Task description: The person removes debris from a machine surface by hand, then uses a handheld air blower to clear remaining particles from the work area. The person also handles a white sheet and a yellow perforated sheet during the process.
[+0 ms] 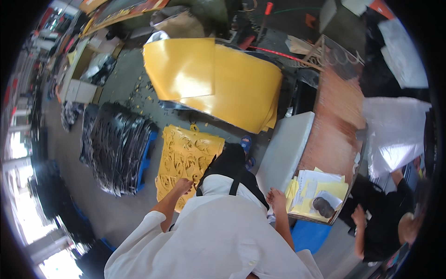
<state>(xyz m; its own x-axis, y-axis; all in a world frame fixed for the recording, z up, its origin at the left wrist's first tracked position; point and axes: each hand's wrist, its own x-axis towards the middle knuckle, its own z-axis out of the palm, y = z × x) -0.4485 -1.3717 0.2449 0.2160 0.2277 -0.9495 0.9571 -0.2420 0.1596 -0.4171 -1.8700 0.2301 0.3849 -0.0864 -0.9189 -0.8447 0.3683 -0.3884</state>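
Beside papers seemingly weighted by a grey lump, the right hand curls, as does the left hand over the holed yellow sheet, either's grip impossible to tell.

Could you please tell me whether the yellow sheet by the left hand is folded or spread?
Spread: the yellow sheet lies opened out near the left hand, its curved cuts showing across a broad face.

floor: grey | windows: bright, far left | table: reddish-brown, right
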